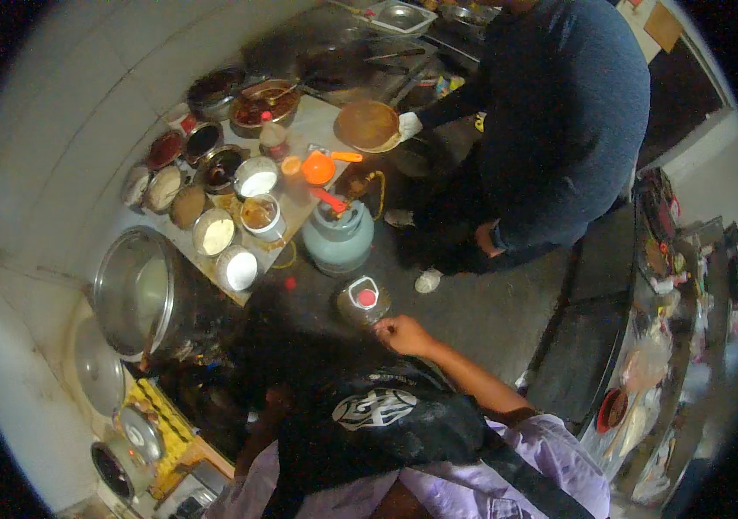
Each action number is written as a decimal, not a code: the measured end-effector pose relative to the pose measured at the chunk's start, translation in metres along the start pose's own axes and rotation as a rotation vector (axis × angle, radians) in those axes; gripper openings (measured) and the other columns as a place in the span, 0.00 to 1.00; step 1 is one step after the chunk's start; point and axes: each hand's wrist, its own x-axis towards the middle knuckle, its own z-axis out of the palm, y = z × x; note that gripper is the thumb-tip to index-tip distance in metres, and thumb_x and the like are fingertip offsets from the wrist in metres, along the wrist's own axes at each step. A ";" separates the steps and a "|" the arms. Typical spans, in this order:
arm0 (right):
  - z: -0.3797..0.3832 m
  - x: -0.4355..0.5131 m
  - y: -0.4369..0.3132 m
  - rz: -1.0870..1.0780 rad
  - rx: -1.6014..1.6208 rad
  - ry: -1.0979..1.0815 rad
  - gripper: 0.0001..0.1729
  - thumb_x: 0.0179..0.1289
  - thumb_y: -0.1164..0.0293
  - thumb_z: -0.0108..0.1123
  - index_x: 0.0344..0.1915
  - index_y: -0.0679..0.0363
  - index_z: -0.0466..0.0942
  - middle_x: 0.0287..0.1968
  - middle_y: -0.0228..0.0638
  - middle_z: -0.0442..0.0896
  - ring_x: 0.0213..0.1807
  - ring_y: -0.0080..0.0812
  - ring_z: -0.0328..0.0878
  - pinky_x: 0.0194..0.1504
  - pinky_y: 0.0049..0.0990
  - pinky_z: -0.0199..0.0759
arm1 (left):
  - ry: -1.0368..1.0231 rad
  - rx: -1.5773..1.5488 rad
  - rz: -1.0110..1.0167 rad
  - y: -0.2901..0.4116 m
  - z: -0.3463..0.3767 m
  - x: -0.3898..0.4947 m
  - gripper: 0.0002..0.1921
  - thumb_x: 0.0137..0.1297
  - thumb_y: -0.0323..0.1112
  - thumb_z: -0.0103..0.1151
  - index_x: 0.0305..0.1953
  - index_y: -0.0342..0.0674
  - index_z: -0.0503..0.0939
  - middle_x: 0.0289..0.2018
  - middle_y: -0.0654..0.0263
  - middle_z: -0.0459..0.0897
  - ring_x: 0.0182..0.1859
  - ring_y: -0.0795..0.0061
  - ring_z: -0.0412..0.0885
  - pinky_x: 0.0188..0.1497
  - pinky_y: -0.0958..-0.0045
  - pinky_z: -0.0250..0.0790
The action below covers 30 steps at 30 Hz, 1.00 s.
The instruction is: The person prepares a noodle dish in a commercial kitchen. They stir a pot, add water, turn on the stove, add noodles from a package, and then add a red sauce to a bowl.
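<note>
My right hand hangs in front of my black apron, its fingers curled, close to a clear jug with a white handle and red cap standing on the floor. Whether the fingers hold anything small cannot be told. My left hand is a dark, blurred shape at the left of the apron; its fingers are hard to make out. Beyond the jug stands a grey-green gas cylinder with a red-handled piece at its top. To its left, a table bears bowls of white powder, a white tub and an orange strainer.
A co-worker in a dark top stands ahead, one hand at a round brown pan. A large metal pot is at the left, near a yellow patterned surface. Shelves with packages line the right.
</note>
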 end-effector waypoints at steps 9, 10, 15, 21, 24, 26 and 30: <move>0.014 0.024 -0.013 -0.102 0.041 0.231 0.10 0.65 0.66 0.59 0.40 0.60 0.82 0.31 0.44 0.84 0.32 0.39 0.81 0.37 0.37 0.74 | -0.113 0.066 -0.048 0.034 -0.063 0.025 0.15 0.63 0.39 0.59 0.50 0.46 0.79 0.32 0.69 0.78 0.30 0.71 0.73 0.31 0.67 0.66; 0.010 0.028 -0.013 -0.075 0.023 0.222 0.10 0.64 0.67 0.59 0.40 0.60 0.83 0.33 0.43 0.86 0.34 0.40 0.83 0.38 0.36 0.76 | -0.124 0.071 -0.051 0.039 -0.065 0.026 0.15 0.63 0.39 0.58 0.50 0.46 0.79 0.32 0.69 0.78 0.30 0.72 0.73 0.31 0.68 0.66; -0.012 0.030 -0.015 0.065 0.182 0.180 0.09 0.67 0.70 0.57 0.40 0.61 0.82 0.32 0.37 0.86 0.30 0.31 0.81 0.33 0.30 0.76 | -0.206 0.062 -0.018 0.069 -0.059 0.029 0.14 0.65 0.38 0.58 0.51 0.46 0.78 0.31 0.71 0.77 0.29 0.76 0.71 0.29 0.70 0.65; -0.045 0.055 0.000 0.357 0.748 0.188 0.11 0.69 0.72 0.55 0.49 0.62 0.75 0.31 0.31 0.82 0.25 0.21 0.76 0.26 0.22 0.71 | -0.381 0.002 0.180 0.176 -0.001 0.085 0.14 0.66 0.37 0.57 0.52 0.46 0.77 0.31 0.74 0.76 0.28 0.80 0.70 0.28 0.74 0.63; -0.050 0.074 0.006 0.351 0.724 0.326 0.12 0.69 0.71 0.55 0.50 0.63 0.74 0.31 0.31 0.82 0.26 0.21 0.76 0.26 0.22 0.71 | -0.448 -0.081 0.315 0.289 0.052 0.117 0.14 0.67 0.36 0.56 0.53 0.46 0.77 0.30 0.75 0.76 0.28 0.82 0.69 0.27 0.75 0.62; -0.050 0.071 0.020 0.341 0.756 0.337 0.12 0.69 0.70 0.56 0.50 0.63 0.74 0.32 0.32 0.82 0.26 0.22 0.76 0.26 0.22 0.71 | -0.405 -0.135 0.290 0.394 0.092 0.081 0.22 0.66 0.35 0.56 0.61 0.44 0.72 0.30 0.75 0.75 0.27 0.82 0.68 0.26 0.76 0.61; -0.046 0.044 0.011 0.359 0.744 0.316 0.12 0.69 0.71 0.56 0.50 0.63 0.75 0.31 0.32 0.82 0.25 0.22 0.76 0.26 0.23 0.71 | -0.349 -0.111 0.482 0.491 0.129 0.079 0.31 0.65 0.36 0.55 0.69 0.39 0.63 0.42 0.64 0.79 0.35 0.75 0.74 0.35 0.71 0.69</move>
